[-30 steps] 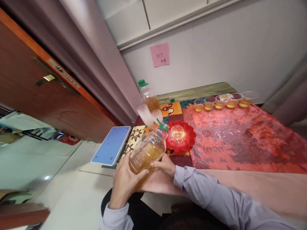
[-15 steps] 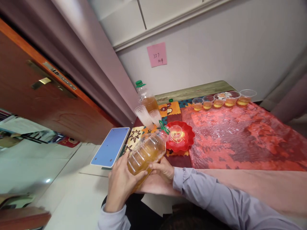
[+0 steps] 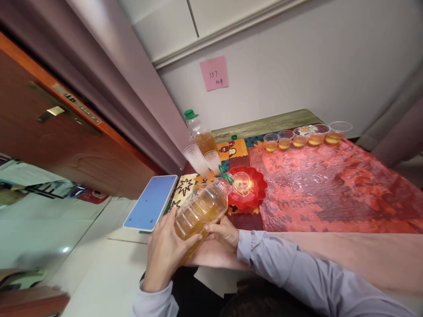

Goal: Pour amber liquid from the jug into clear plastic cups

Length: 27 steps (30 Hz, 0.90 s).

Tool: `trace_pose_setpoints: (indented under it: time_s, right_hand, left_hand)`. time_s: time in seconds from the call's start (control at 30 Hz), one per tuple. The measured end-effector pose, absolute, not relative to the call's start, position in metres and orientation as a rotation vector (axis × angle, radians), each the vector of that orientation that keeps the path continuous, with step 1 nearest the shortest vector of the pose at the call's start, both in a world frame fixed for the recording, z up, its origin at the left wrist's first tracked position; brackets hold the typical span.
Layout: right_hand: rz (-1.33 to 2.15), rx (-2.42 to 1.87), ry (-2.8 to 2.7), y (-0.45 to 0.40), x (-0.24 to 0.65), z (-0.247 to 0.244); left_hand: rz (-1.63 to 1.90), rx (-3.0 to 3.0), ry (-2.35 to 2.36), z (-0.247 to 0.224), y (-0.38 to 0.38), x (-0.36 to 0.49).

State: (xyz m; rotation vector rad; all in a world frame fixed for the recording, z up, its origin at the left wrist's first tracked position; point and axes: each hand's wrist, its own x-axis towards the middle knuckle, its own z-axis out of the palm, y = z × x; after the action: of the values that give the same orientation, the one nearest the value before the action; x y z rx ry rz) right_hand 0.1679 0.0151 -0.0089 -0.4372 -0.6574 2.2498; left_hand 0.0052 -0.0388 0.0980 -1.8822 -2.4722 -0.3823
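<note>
A large clear bottle [image 3: 203, 209] of amber liquid is tilted to the right, its uncapped mouth over a red scalloped tray [image 3: 261, 193]. My left hand [image 3: 168, 246] wraps the bottle's lower left side. Under its right side, my right hand [image 3: 223, 233] grips it, thumb on the plastic. A green loop handle [image 3: 225, 174] hangs at the bottle's neck. Inside the tray stands a clear plastic cup [image 3: 241, 181], close to the mouth; whether liquid is flowing into it I cannot tell.
Several cups of amber liquid [image 3: 299, 140] line the table's back right. Behind the tray are stacked empty cups [image 3: 197, 159] and a second bottle [image 3: 203, 138] with a green cap. A loose green cap [image 3: 234, 137] lies near the wall. A blue board [image 3: 150, 202] is at the left.
The view has shifted slightly. Both hands keep hold of the bottle, which stays tilted over the tray at nearly the same angle.
</note>
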Motion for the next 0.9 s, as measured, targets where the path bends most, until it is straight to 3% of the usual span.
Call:
trace_pose_setpoints:
  time_s: [0.9]
  right_hand:
    - [2.268,-0.409,-0.601,0.017,0.168,-0.007]
  left_hand:
    - [-0.174,-1.878,-2.507,0.118,-0.033,0.020]
